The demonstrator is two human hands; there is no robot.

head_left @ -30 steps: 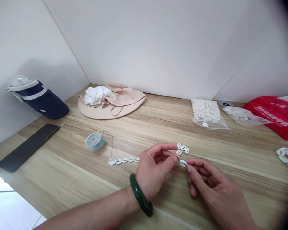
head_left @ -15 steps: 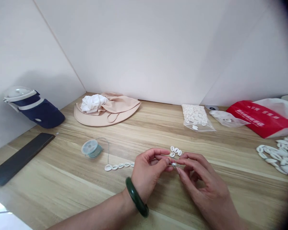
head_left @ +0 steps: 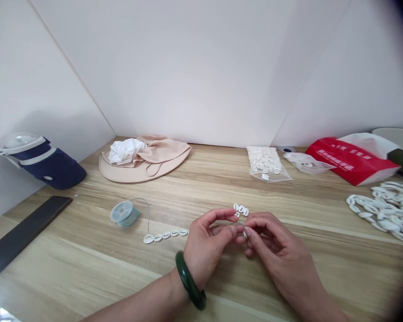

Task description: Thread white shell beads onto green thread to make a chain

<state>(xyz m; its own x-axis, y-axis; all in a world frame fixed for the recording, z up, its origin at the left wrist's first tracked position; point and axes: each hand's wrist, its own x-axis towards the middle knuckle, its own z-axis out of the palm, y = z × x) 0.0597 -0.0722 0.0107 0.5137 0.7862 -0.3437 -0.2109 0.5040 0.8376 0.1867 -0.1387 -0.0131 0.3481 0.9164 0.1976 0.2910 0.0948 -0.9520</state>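
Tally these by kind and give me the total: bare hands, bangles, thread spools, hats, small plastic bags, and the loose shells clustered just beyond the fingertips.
Hands, left hand and right hand: 2
Green bangle: 1
Thread spool: 1
Peach hat: 1
Small plastic bags, shell-filled bag and flatter bag: 2
Loose shells, one partly hidden: 4
Total: 11

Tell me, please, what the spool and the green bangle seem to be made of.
Spool: probably smooth plastic, by its pale, translucent look. Bangle: hard and polished, by its bright highlights on dark green; perhaps stone, though glass or resin is possible.
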